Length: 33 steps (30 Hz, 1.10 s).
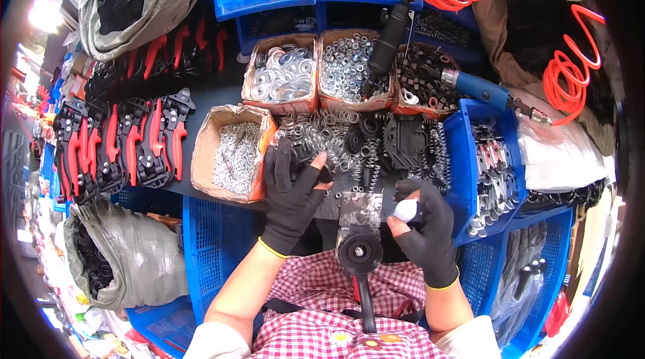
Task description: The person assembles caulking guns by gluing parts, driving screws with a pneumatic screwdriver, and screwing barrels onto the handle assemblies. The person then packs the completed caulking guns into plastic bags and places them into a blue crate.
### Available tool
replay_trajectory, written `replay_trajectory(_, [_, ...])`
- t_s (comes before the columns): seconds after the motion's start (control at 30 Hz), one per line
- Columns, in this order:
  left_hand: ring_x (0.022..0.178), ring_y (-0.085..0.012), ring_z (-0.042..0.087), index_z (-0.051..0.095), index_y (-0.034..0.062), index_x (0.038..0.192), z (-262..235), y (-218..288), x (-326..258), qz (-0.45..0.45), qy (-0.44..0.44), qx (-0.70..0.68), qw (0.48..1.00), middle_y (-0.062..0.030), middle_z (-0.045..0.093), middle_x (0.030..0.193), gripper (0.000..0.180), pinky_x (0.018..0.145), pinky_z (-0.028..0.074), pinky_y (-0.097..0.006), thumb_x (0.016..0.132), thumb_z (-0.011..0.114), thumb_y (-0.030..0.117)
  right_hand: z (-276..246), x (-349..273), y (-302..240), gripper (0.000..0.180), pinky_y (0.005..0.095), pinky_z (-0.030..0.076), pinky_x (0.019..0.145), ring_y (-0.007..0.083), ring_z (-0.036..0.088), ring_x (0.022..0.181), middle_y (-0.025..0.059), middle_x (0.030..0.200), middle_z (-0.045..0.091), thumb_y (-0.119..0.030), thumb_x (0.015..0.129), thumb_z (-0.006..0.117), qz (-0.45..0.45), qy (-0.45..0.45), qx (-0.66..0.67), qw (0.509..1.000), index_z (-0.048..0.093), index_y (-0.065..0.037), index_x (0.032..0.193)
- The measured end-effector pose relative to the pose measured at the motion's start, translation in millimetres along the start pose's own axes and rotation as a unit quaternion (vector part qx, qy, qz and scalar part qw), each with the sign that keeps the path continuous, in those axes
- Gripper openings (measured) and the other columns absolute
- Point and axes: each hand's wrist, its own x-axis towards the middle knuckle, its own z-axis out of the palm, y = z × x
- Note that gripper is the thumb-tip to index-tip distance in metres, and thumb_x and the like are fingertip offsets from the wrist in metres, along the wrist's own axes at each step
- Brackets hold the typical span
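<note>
my right black-gloved hand (430, 234) pinches one smooth white rounded piece (406, 210), just beside one black round-headed lever (348, 261) that looks part-built, finishing still left. whether my left black-gloved hand (289, 197), fingers spread near silvery coil springs (339, 146), grips anything, i cannot tell. four open brown cardboard boxes (201, 157) stand beyond.

Left hand (292, 194): wore a dark glove (283, 224) hemmed in yellow, thumb tip bare.
Right hand (430, 234): was gloved to match.
Apron (295, 335): carried red-and-white checks, flowers (341, 339) and a dark strap (285, 306).
Sleeves (218, 343): were white, leaving forearms (243, 288) uncovered.
</note>
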Motion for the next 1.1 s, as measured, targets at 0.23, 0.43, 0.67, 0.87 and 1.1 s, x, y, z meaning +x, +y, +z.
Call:
replay_trajectory(0.23, [0.126,-0.0384,0.050,0.067,0.0141,0.124,-36.3,11.5,6.8,-0.071,0.009,-0.059,0.996,-0.0254,0.044,0.142,0.066,0.102,0.044,-0.044,0.061,0.088,0.019,6.2,-15.8,-15.1,0.031,0.0234,0.050,0.079,0.0080,0.062,0.088,0.0042,0.099,0.068,-0.008,0.086,0.070,0.191,-0.021,0.262,0.946,0.062,0.003,0.114])
replay_trajectory(0.43, [0.116,-0.0362,0.054,0.066,0.0144,0.121,-2.3,-12.2,-25.1,0.034,0.082,-0.079,0.993,-0.0161,0.055,0.127,0.057,0.098,0.045,-0.046,0.068,0.085,0.024,24.3,-22.8,-26.3,0.035,0.0259,0.051,0.084,0.0103,0.062,0.093,0.0064,0.110,0.065,-0.007,0.093,0.062,0.169,-0.014,0.297,0.940,0.055,0.002,0.126])
replay_trajectory(0.67, [0.103,-0.0235,0.060,0.052,-0.0022,0.129,-45.0,23.8,-28.2,-0.111,0.097,-0.284,0.947,-0.0134,0.056,0.120,0.063,0.091,0.048,-0.033,0.072,0.081,0.001,24.4,-31.6,-29.6,0.027,0.0227,0.048,0.075,0.0074,0.059,0.084,0.0031,0.099,0.064,-0.010,0.090,0.065,0.167,0.021,0.300,0.939,0.056,-0.001,0.113])
replay_trajectory(0.87, [0.114,-0.0239,0.059,0.049,0.0026,0.124,-45.0,47.2,-32.8,-0.075,0.067,-0.459,0.882,-0.0174,0.053,0.128,0.056,0.093,0.052,-0.035,0.076,0.076,-0.009,31.8,-27.1,-40.3,0.026,0.0210,0.045,0.073,0.0067,0.056,0.083,0.0026,0.095,0.062,-0.012,0.088,0.067,0.137,0.024,0.228,0.964,0.058,0.000,0.108])
replay_trajectory(1.1, [0.096,-0.0233,0.064,0.060,0.0095,0.108,-55.8,53.9,-29.4,0.038,0.075,-0.255,0.963,-0.0208,0.051,0.127,0.044,0.074,0.056,-0.032,0.072,0.081,-0.005,26.1,-29.0,-51.1,0.023,0.0234,0.047,0.068,0.0087,0.059,0.078,0.0058,0.087,0.063,-0.009,0.082,0.071,0.098,0.027,0.099,0.990,0.059,0.001,0.099])
